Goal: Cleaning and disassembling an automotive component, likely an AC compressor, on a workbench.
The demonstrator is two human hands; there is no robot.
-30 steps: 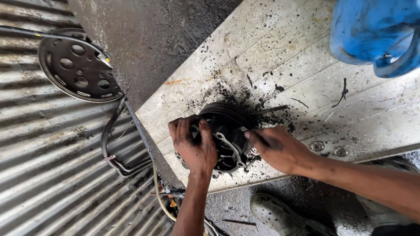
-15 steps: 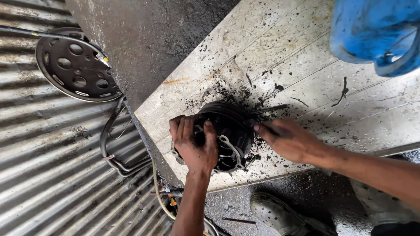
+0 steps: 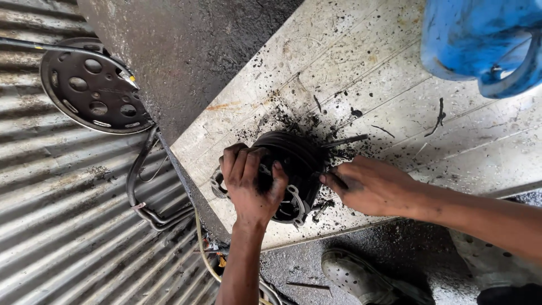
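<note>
A black, greasy round machine part (image 3: 296, 164) with a metal flange lies on a dirty whitish board (image 3: 361, 73). My left hand (image 3: 249, 182) grips its near left side, fingers curled over the top. My right hand (image 3: 370, 185) presses against its right side, fingertips pinched at the edge of the housing; what they pinch is hidden. A thin dark rod (image 3: 345, 141) sticks out from behind the part toward the right. Black grit lies scattered around it.
A blue plastic container (image 3: 480, 42) stands at the board's far right. A perforated dark metal disc (image 3: 93, 87) and bent black hoses (image 3: 144, 197) lie on corrugated metal sheeting (image 3: 62, 226) at left. A worn shoe (image 3: 361, 277) rests on the ground below the board.
My right hand has slid along the part's right side and settled lower against the housing. My left hand has kept its grip. The part has barely shifted.
</note>
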